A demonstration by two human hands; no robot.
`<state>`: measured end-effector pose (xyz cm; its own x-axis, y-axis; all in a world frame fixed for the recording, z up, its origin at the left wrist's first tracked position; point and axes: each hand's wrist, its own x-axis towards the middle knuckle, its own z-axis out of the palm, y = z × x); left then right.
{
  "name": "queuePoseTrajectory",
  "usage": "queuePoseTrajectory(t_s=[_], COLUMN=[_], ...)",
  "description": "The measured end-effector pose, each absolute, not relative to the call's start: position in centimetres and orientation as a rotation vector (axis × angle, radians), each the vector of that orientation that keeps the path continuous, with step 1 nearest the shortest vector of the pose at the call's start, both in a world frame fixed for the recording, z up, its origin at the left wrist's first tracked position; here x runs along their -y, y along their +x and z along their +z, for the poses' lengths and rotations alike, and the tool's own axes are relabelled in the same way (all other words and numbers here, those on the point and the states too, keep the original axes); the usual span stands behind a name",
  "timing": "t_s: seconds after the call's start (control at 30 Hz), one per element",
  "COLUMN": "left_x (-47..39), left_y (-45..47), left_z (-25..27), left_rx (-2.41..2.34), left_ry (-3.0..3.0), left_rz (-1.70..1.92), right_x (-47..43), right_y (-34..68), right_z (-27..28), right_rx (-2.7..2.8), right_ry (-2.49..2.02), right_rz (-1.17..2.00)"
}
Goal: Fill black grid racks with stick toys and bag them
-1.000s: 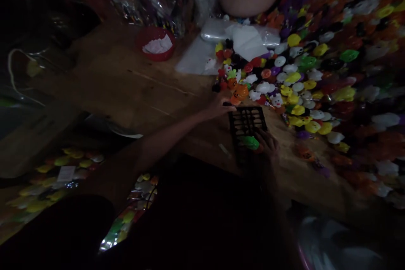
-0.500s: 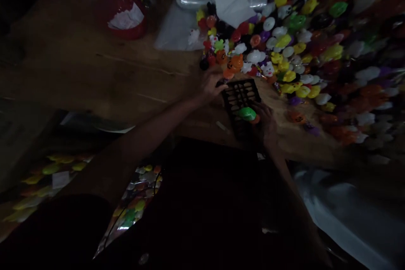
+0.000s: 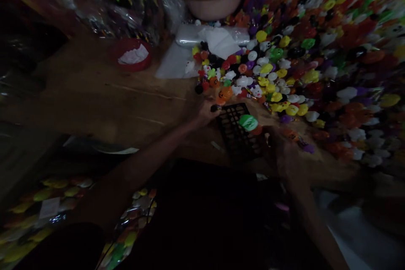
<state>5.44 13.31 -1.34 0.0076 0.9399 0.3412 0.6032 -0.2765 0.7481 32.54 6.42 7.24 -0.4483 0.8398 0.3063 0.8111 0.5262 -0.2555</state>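
Observation:
A black tray with rows of slots [image 3: 232, 137] lies on the wooden table between my hands. My left hand [image 3: 204, 114] is at its far left corner, fingers closed around a small toy with an orange pumpkin head [image 3: 224, 93]; a dark end pokes out by the fingertips. To the right of the tray, my right hand [image 3: 283, 145] is closed on a toy with a green head [image 3: 248, 122] and an orange part below it. The green head hangs over the tray. Dim light and blur hide the finger details.
A big heap of colourful toy heads [image 3: 284, 76] covers the right and back. Behind are a clear plastic roll [image 3: 190, 36], a pink basin [image 3: 211, 4] and a red bowl [image 3: 129, 65] with white paper. Bagged toys [image 3: 41, 219] sit lower left.
The view has tilted up, so the table sits lower. My right hand has moved right, off the tray, with the green-headed toy. My left hand stays by the tray's corner.

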Motion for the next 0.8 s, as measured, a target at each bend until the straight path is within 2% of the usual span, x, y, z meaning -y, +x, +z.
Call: queuePoseTrajectory(t_s=[0.1,0.3,0.47,0.57,0.8], left_x=[-12.9,-12.6,-12.5,-12.6,-12.7], left_y=[5.8,5.9,5.7,5.7,5.7], left_z=[-1.5,-1.1,-1.2,-1.4,-1.3], left_rx=[-1.584,-1.57,-1.582,-1.528,-1.533], left_ry=[1.893,1.891,1.844,1.783,1.739], left_rz=[1.172,1.141,1.137,1.143,1.146], right_x=[-8.8,-12.8,-14.6,-14.9,-14.5], right_y=[31.0,26.1,23.6,23.1,23.0], right_z=[6.2,3.8,2.5,1.8,1.8], right_rx=[2.121,1.685,1.485,1.513,1.772], right_ry=[-1.399,-1.267,-1.105,-1.135,-1.289], right_rz=[0.203,0.827,1.135,1.138,0.707])
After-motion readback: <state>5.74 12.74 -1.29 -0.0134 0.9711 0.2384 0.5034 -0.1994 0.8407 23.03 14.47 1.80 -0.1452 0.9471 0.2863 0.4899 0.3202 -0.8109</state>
